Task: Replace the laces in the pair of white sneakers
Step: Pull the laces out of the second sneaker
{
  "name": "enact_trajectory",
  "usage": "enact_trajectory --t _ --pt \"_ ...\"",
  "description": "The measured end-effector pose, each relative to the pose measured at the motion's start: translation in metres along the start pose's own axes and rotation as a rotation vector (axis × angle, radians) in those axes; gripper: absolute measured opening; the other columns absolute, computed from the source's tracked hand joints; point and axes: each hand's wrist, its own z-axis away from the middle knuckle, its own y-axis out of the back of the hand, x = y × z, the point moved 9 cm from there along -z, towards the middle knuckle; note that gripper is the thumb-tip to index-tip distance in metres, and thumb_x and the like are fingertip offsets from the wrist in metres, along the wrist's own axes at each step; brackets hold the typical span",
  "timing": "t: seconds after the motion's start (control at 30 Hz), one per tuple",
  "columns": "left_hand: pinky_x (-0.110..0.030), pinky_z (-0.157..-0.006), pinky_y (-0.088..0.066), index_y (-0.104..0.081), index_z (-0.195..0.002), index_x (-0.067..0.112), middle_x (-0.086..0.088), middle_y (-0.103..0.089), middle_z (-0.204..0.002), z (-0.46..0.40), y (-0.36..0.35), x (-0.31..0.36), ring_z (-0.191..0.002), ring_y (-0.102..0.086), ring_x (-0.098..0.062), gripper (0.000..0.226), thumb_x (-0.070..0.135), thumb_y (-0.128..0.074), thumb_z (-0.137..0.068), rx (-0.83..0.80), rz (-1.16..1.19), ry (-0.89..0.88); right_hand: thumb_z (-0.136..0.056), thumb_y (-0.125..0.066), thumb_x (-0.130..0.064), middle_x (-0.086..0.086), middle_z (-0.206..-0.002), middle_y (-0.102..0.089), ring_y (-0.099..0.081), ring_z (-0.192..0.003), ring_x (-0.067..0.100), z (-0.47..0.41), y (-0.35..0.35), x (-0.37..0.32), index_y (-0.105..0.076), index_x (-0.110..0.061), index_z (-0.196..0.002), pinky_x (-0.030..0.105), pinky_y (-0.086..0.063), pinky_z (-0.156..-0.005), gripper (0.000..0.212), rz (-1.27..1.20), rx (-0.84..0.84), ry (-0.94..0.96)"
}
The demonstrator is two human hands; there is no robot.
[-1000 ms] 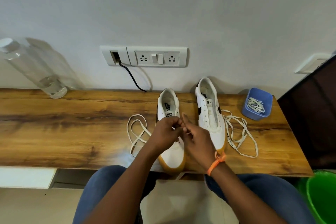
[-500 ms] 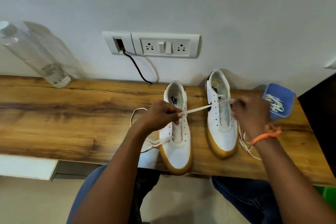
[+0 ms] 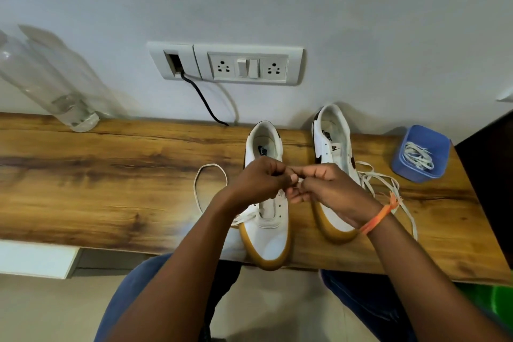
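Observation:
Two white sneakers with tan soles stand on the wooden shelf (image 3: pixel 111 180). Over the eyelets of the left sneaker (image 3: pixel 268 233), my left hand (image 3: pixel 256 182) and my right hand (image 3: pixel 327 189) meet, fingers curled, pinching the white lace (image 3: pixel 205 175) between them. That lace loops out on the wood to the left. The right sneaker (image 3: pixel 333 144) stands without a lace in it, partly behind my right hand. A second loose lace (image 3: pixel 388 189) lies in a tangle at its right.
A blue tub (image 3: pixel 420 154) holding more white laces stands at the shelf's right end. A clear bottle (image 3: pixel 52 91) leans at the back left. A socket panel (image 3: pixel 247 66) with a black cable is on the wall. A green bin (image 3: pixel 497 300) sits below right.
Half a second ago my right hand held the lace stretched out over the right sneaker. It has come back left to meet my left hand above the left sneaker.

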Motion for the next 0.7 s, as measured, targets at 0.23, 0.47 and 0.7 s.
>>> enact_trajectory --t 0.23,0.47,0.7 --pt "-0.015 -0.057 -0.047 -0.075 -0.095 0.008 -0.001 -0.071 -0.076 0.002 0.027 -0.006 -0.060 -0.058 -0.003 0.016 0.019 -0.064 -0.095 0.057 -0.058 0.040 -0.094 -0.053 0.003 0.012 -0.068 -0.064 -0.056 -0.046 0.005 0.020 0.099 -0.002 -0.071 0.006 -0.096 0.016 -0.051 -0.050 0.018 0.194 0.603 0.031" --pt "-0.020 -0.061 -0.049 -0.071 -0.100 0.002 -0.004 -0.069 -0.080 0.000 0.002 0.012 -0.068 -0.061 -0.010 0.021 0.019 -0.060 -0.098 -0.043 0.101 -0.041 -0.088 -0.058 0.005 -0.005 -0.091 -0.066 -0.067 -0.084 0.017 0.010 0.053 -0.001 -0.053 -0.018 -0.137 0.015 -0.053 -0.069 0.054 0.265 0.362 -0.002" --pt "-0.023 -0.057 -0.050 -0.073 -0.102 0.005 -0.009 -0.075 -0.088 -0.001 0.008 0.022 -0.071 -0.065 -0.012 0.014 0.013 -0.067 -0.093 0.121 0.323 -0.114 -0.090 -0.065 -0.007 0.019 -0.091 -0.071 -0.070 -0.083 0.025 0.003 -0.028 0.009 -0.070 -0.006 -0.101 0.033 -0.059 -0.076 0.012 -0.186 0.059 -0.064"
